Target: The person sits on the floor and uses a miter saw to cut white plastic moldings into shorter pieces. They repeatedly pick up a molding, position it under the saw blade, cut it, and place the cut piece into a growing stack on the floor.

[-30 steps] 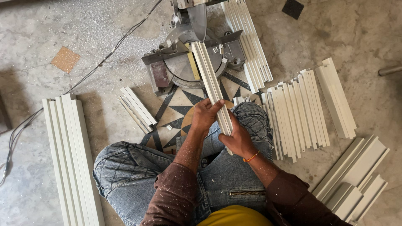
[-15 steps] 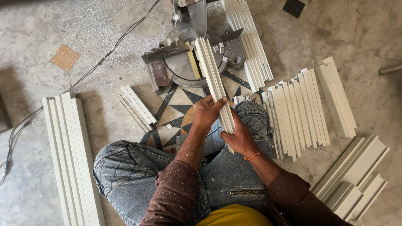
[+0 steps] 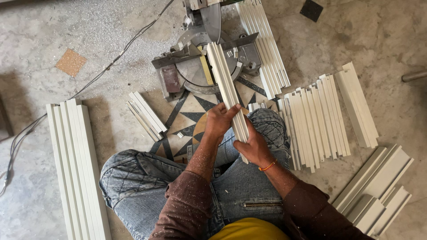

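Observation:
I sit on the floor in blue jeans with both hands on a bundle of long white strips (image 3: 224, 82). My left hand (image 3: 219, 121) grips the bundle from the left near its middle. My right hand (image 3: 252, 146), with an orange band at the wrist, holds its near end from the right. The bundle's far end rests on the round table of a grey mitre saw (image 3: 202, 60) in front of me.
More white strips lie around: a stack behind the saw at the right (image 3: 264, 42), a wide pile at my right (image 3: 318, 122), short pieces (image 3: 147, 114), long profiles at the left (image 3: 75, 164), wider profiles (image 3: 378, 186) at the lower right. A cable (image 3: 111, 60) crosses the floor.
The bundle has slid a little away from me onto the saw table. Both hands kept their hold and moved slightly with it.

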